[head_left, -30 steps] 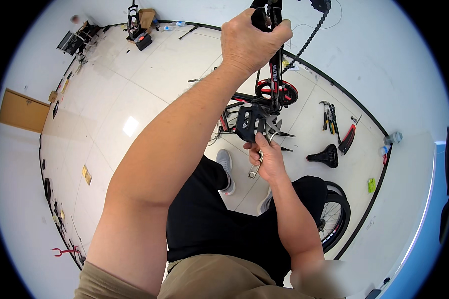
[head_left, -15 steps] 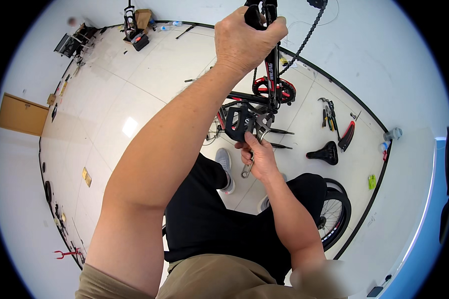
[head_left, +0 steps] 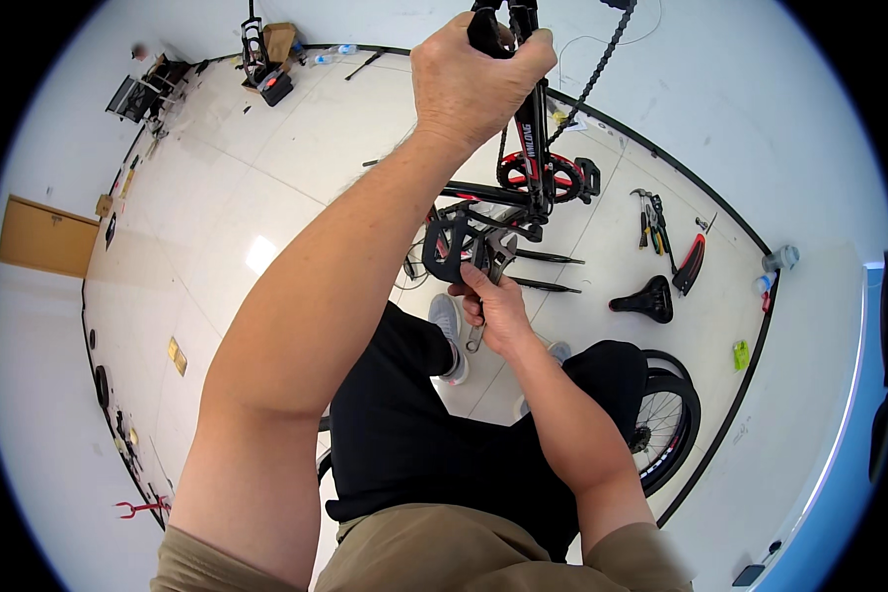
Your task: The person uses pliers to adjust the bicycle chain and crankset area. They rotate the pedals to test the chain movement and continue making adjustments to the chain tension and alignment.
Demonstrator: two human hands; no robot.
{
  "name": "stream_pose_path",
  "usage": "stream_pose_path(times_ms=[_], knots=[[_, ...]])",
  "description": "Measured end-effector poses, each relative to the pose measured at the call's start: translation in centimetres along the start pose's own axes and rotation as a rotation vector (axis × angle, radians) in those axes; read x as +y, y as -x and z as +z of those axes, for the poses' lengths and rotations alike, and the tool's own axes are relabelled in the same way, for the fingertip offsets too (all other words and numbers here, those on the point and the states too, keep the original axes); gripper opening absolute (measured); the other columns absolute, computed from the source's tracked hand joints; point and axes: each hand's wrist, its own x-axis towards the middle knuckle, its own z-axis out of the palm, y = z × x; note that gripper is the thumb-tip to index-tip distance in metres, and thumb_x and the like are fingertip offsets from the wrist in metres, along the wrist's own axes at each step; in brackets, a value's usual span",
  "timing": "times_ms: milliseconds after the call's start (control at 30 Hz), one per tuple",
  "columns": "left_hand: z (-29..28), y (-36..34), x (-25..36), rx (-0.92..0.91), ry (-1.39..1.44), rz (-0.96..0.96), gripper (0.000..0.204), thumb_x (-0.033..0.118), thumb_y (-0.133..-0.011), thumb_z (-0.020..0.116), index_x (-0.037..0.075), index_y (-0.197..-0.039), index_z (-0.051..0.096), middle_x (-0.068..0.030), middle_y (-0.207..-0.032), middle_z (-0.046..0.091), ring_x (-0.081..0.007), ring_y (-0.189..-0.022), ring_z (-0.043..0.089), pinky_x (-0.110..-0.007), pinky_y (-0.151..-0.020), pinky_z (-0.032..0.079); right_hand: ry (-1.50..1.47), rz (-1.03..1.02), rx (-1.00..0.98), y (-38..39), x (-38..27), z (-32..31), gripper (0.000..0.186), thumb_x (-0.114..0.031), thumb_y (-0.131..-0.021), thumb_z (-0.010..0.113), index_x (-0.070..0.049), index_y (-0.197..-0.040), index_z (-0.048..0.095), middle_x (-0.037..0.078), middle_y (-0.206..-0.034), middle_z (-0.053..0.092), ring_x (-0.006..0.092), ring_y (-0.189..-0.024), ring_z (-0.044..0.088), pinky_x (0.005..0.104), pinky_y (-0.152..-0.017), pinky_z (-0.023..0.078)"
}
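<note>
My left hand [head_left: 479, 84] is raised at the top, closed around a black tube of the bicycle frame [head_left: 533, 138]. Lower down, my right hand [head_left: 498, 311] grips an adjustable wrench [head_left: 499, 255], its jaws up and its handle end poking out below my fingers. Right beside the jaws is a black pedal [head_left: 444, 249], and my right thumb lies close to its lower edge. Whether the jaws are seated on the pedal's axle I cannot tell. A red and black chainring [head_left: 553, 176] sits above, with a second pedal [head_left: 588, 180] at its right. The chain [head_left: 602, 74] hangs slack.
Pliers and a hammer [head_left: 649, 217], a saddle [head_left: 643, 300] and a red-black mudguard [head_left: 691, 264] lie on the floor to the right. A wheel [head_left: 666, 434] lies by my right knee. A toolbox [head_left: 276, 87] stands far left. Fork-like prongs [head_left: 553, 286] jut right below the frame.
The near pedal, wrench and my right hand have shifted left and slightly down. The crank has turned, and the second pedal now shows right of the chainring. My left hand keeps its grip.
</note>
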Motion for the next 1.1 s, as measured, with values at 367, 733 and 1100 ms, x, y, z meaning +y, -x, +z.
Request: stream_pose_path(times_ms=[367,733,1100], knots=[[-0.1,0.0,0.0,-0.007,0.017,0.017,0.033,0.027,-0.080,0.075,-0.002,-0.069,0.062,-0.0054,-0.059,0.062,-0.0125,-0.053,0.055,-0.031,-0.054,0.048,0.025,0.030,0.014,-0.7,0.9,0.0,0.034,-0.030,-0.087,0.079,-0.003,-0.088,0.058,0.012,-0.083,0.068,0.0050,-0.052,0.043,0.0212,-0.043,0.032],[0.0,-0.1,0.1,0.002,0.019,0.008,0.034,0.027,-0.080,0.075,-0.002,-0.070,0.062,-0.0072,-0.060,0.063,-0.0134,-0.054,0.057,-0.031,-0.056,0.050,0.074,0.076,0.044,-1.7,1.8,-0.3,0.033,-0.028,-0.087,0.079,-0.002,-0.086,0.059,0.011,-0.082,0.068,0.0047,-0.050,0.041,0.0213,-0.042,0.032],[-0.3,-0.2,0.4,-0.046,0.017,-0.054,0.033,0.027,-0.080,0.075,-0.001,-0.071,0.062,-0.0066,-0.060,0.063,-0.0127,-0.054,0.057,-0.030,-0.055,0.050,0.097,0.116,0.059,-2.3,2.3,-0.6,0.031,-0.029,-0.087,0.079,-0.004,-0.085,0.060,0.009,-0.082,0.068,0.0038,-0.051,0.040,0.0209,-0.043,0.031]])
